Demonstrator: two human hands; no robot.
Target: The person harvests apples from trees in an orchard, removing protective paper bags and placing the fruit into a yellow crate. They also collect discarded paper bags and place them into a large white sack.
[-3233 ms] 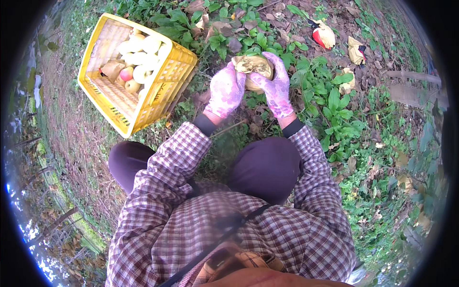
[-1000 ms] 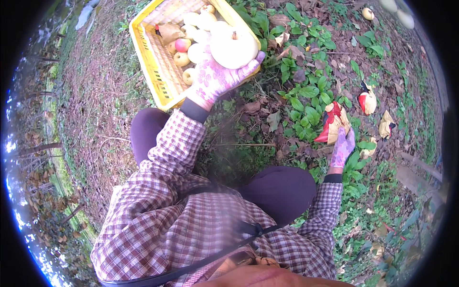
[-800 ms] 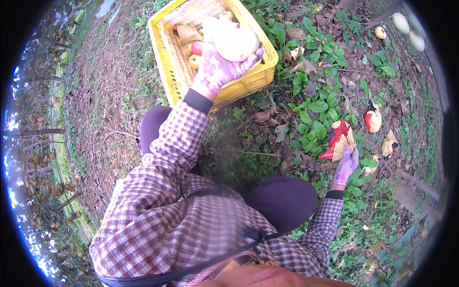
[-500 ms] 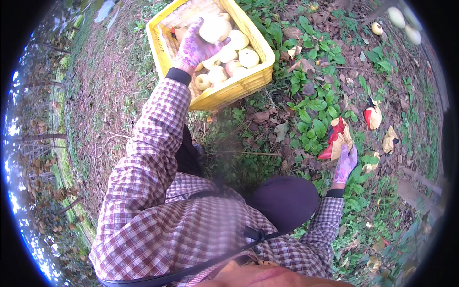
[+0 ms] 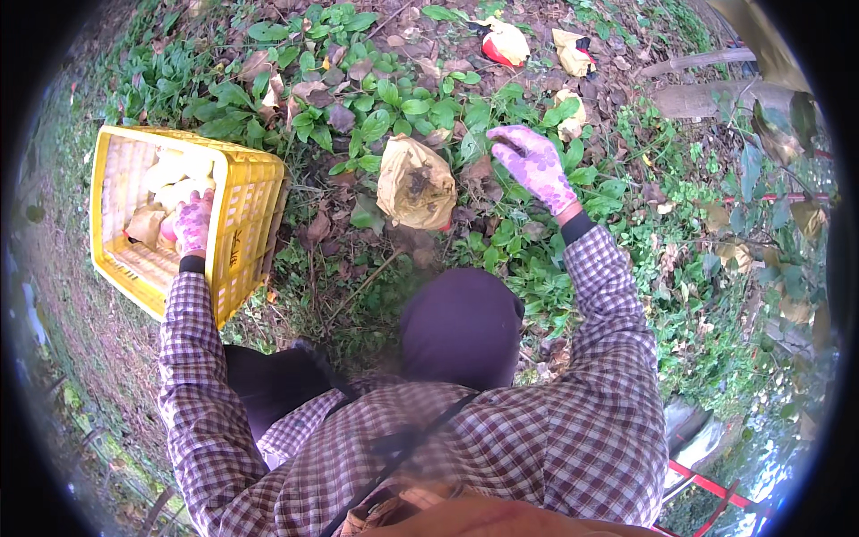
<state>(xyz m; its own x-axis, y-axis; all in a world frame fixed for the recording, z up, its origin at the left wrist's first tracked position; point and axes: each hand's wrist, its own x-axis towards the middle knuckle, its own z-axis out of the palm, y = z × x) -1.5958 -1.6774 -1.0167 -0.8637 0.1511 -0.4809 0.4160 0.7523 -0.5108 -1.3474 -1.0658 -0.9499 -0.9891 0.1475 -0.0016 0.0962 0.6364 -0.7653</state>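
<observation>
On the left, my left hand [image 5: 191, 224], in a purple-patterned pink glove, reaches into a yellow plastic crate [image 5: 243, 215]. Its fingers curl over a pale apple [image 5: 182, 191] among other pale apples; part of the grip is hidden. My right hand [image 5: 535, 168], gloved alike, is raised on the right with its fingers apart and nothing in them. Between my hands is a crumpled tan paper bag [image 5: 416, 183] with its mouth spread and a bit of red at its edge. Whether the bag touches the ground I cannot tell.
Beyond my right hand lie tan and red paper bags [image 5: 504, 43], another torn bag [image 5: 574, 52] and a paper scrap [image 5: 570, 115]. Leafy weeds [image 5: 376, 125] and dead leaves cover the ground. Branches with leaves [image 5: 783, 134] hang at the right, near a cut log [image 5: 716, 98].
My view has turned right, so the crate now appears farther left. My left hand has lowered the apple among the others. My right hand has let go of the red and tan paper bag.
</observation>
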